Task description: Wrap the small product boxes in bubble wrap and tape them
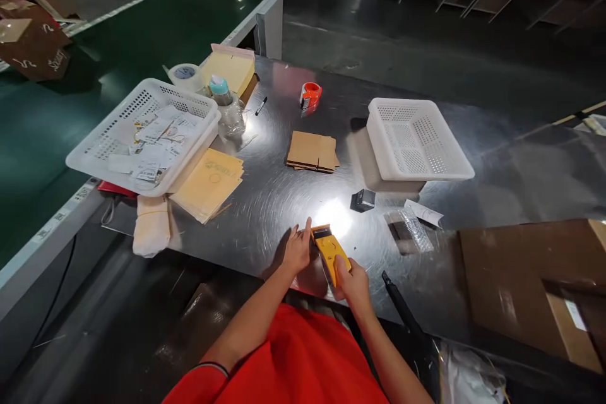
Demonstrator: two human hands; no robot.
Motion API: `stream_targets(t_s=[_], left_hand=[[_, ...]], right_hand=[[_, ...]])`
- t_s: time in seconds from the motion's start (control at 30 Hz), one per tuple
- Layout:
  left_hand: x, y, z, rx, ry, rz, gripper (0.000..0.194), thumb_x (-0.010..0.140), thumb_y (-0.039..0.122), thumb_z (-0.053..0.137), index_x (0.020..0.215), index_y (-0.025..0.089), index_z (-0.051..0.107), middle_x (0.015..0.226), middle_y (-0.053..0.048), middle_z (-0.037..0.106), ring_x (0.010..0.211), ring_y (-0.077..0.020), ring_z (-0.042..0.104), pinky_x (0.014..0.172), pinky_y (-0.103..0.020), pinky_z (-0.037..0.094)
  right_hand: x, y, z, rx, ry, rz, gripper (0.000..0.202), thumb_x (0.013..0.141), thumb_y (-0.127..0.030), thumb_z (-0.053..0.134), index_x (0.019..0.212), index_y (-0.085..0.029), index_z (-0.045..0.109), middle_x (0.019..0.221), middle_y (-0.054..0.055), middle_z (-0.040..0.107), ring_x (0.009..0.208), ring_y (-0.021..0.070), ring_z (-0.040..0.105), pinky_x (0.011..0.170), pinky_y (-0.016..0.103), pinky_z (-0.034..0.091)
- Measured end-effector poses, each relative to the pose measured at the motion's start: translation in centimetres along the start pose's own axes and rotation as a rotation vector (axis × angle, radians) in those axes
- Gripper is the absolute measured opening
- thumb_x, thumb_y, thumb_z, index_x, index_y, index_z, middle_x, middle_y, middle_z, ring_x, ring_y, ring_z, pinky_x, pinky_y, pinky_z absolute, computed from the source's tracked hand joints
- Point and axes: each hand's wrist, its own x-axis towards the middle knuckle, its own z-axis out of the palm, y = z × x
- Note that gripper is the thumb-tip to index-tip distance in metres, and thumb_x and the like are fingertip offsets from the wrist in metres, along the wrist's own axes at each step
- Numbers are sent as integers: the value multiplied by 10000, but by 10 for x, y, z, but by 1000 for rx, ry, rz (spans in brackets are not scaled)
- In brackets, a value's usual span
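Note:
My right hand (353, 283) is closed around the lower end of a yellow box-like item (330, 252) with a dark strip across its top. My left hand (298, 251) is at the item's upper left, with a finger pointing up beside its edge; whether it touches cannot be told. Beyond my hands lies a stack of flat brown cardboard (311, 150). A small black box (363, 200) sits to the right of the glare spot, and clear bubble wrap (416, 230) lies farther right.
A white basket with paper slips (215, 126) and yellow envelopes (208, 183) are at left. Across the table are a bottle (230, 110), an orange tape dispenser (310, 96) and another white basket (421, 139). A large carton (511, 278) is at right, a green conveyor (156, 25) at upper left.

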Motion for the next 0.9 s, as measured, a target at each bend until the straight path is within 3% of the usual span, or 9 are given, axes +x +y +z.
stream_targets(t_s=[0.1,0.23,0.43,0.5,0.6,0.7,0.77,0.83,0.9], left_hand=[[5,-3,-5,65,-69,11,888,697,-21,458,1519,77,135,1050,-111,699,1007,-223,655,1122,-448,356],[7,-3,-6,119,-107,8,863,709,-21,455,1517,160,213,988,-62,694,955,-203,652,1089,-414,382],[13,3,-15,108,-215,20,752,710,162,730,1398,274,448,1111,-80,649,1064,-260,599,1037,-422,396],[16,6,-18,71,-259,-9,725,688,195,781,1351,267,498,1154,-96,635,1116,-283,578,1056,-432,370],[22,10,-21,18,-332,-49,793,608,102,810,1337,199,514,1182,-135,630,1153,-319,565,1069,-432,350],[35,6,-22,-6,-384,-36,775,542,2,776,1270,168,571,1135,-138,659,1106,-319,601,1042,-415,383],[49,-2,-25,-35,-427,-29,646,517,6,771,1129,177,654,1025,-110,694,1014,-305,643,970,-384,441],[66,-14,-29,-71,-468,-31,493,485,29,783,948,179,705,887,-82,706,917,-293,670,878,-349,487],[80,-25,-36,-104,-488,-40,450,480,51,783,906,173,711,856,-75,709,896,-288,677,843,-334,503]], right_hand=[[-3,7,4,37,-8,9,462,727,-651,420,638,-217,549,551,63,607,526,207,561,490,301,398],[-19,23,0,85,-31,3,508,727,-699,425,629,-214,542,516,29,567,501,186,517,467,290,383],[-58,69,-17,140,-76,82,538,742,-709,470,715,-190,605,567,33,609,531,198,549,475,291,414],[-64,82,-15,169,-77,112,538,736,-710,483,746,-189,616,598,37,628,544,203,561,485,296,433],[-61,94,-4,200,-55,98,525,737,-710,482,721,-199,601,598,31,618,541,196,554,492,297,436],[-53,98,8,216,-36,60,513,757,-700,461,680,-205,575,567,15,582,525,182,530,493,293,420],[-50,96,12,234,-19,47,506,768,-688,458,689,-202,573,580,16,587,540,183,533,509,294,423],[-48,88,15,265,-13,67,501,773,-681,462,719,-196,576,612,22,602,564,188,542,523,296,431],[-44,75,17,297,-14,89,498,776,-682,457,719,-199,563,609,17,592,571,187,536,516,290,421]])
